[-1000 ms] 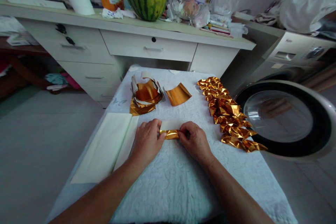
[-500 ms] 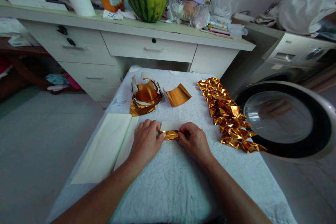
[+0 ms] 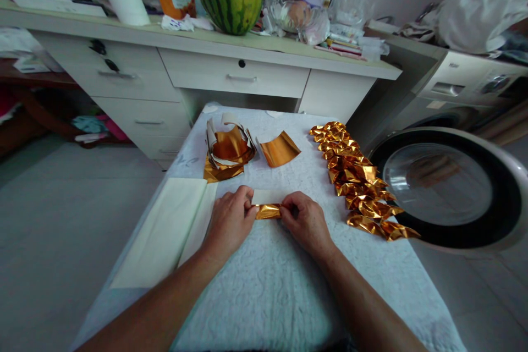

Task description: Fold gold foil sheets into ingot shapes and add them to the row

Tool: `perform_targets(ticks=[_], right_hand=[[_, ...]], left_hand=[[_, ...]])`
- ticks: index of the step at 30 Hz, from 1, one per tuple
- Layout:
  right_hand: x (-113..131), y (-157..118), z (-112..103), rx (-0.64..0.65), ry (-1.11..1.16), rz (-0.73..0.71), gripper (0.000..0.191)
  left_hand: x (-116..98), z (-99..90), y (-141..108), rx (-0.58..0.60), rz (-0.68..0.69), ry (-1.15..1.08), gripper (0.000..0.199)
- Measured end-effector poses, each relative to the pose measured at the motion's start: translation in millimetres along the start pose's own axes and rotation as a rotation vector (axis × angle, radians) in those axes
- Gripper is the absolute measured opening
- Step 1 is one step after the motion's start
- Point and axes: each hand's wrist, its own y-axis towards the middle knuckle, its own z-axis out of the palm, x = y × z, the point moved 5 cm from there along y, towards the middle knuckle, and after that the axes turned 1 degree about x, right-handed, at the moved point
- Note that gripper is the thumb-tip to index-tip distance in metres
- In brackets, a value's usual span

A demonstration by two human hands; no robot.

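A sheet of gold foil paper (image 3: 268, 212) lies on the cloth-covered table, its near edge folded over to show gold and its far part showing the white back. My left hand (image 3: 232, 214) pinches the fold's left end between thumb and fingers. At the right end, my right hand (image 3: 304, 221) pinches the same fold. Beyond the hands sit a curled stack of gold foil papers (image 3: 229, 146) and one loose curved gold sheet (image 3: 281, 149). Several folded gold foil pieces (image 3: 357, 176) run in an overlapping row along the table's right side.
White paper (image 3: 163, 231) lies left of my left forearm. The table (image 3: 280, 297) has a pale quilted cloth. Behind it is a white drawer desk (image 3: 214, 60) holding a cut watermelon (image 3: 229, 3) and clutter. A washing machine's open door (image 3: 445, 187) reaches near the table's right edge.
My left fingers have drawn up into a tighter pinch at the fold's left end. The gold strip looks flatter and smoother. My right hand has hardly moved.
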Motion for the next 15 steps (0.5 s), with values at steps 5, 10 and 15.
perform_targets(ticks=[5,10,15], right_hand=[[0.2,0.5,-0.8,-0.002,-0.003,0.003,0.004],[-0.9,0.7,-0.7,-0.001,0.006,0.016,0.005],[0.1,-0.2,-0.8,-0.001,-0.002,0.024,0.005]], left_hand=[[0.9,1.0,-0.3,-0.009,0.002,-0.003,0.021],[0.0,0.0,0.2,0.000,-0.006,0.005,0.022],[0.7,0.8,-0.2,-0.013,0.004,0.006,0.024]])
